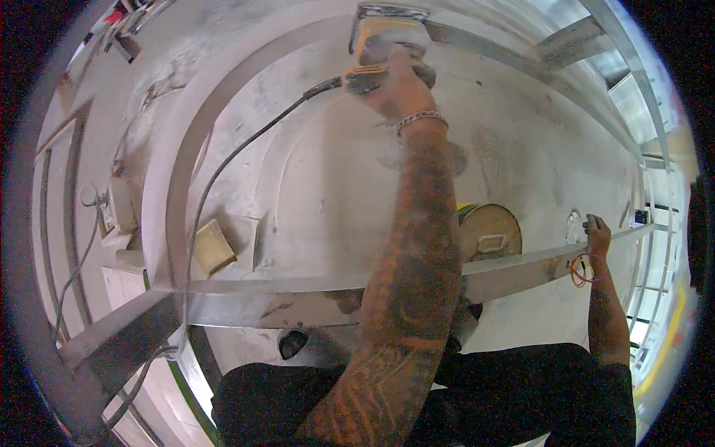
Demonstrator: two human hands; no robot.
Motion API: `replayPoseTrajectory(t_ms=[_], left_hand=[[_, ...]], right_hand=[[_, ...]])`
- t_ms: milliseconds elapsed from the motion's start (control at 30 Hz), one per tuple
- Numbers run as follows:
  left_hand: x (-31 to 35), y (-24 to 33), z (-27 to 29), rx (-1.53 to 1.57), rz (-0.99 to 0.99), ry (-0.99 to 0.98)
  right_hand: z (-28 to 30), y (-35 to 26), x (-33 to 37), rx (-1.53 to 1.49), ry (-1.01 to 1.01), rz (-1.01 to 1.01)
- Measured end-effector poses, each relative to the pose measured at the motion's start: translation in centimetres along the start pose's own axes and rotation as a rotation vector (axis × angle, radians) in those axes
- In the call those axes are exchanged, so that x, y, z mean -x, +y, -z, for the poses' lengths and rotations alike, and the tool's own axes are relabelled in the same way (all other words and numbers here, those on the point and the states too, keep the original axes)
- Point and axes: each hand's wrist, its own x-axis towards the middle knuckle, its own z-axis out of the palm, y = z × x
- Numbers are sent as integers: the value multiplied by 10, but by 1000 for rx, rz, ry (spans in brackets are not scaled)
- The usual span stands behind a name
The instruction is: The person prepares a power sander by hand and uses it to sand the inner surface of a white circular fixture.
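on my feed the left arm runs from 6 o'clock up to 12, almost straight, with a slight bend at the elbow and a chain bracelet [421,119] at the wrist. its left hand [406,86] is wrapped around a dusty yellow-and-black power sander [389,37] at 12 o'clock, by the far rail [477,46] of a metal frame; fingers closed on the body. the cord [249,135] sweeps from it toward 8 o'clock. at 3 o'clock i have the right hand [598,237] raised at the near rail [261,305], forearm upright, coloured loops [581,270] at the wrist; its fingers look bent, but i can't tell if they grip anything. between the 2 arms sits a round tin [491,246]; a yellowish block [214,247] lies toward 9.
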Motion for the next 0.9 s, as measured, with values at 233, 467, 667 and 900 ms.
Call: replayPoseTrajectory(t_ms=[233,467,667,900], left_hand=[[-42,-2,14,40,-22,89],[-44,4,17,49,0,107],[-21,-16,8,-14,41,72],[-14,-36,8,-86,67,39]], right_hand=[[-3,-15,8,43,-12,19],[-4,-16,9,100,3,63],[1,-7,2,125,-17,48],[-1,-2,0,21,-7,15]])
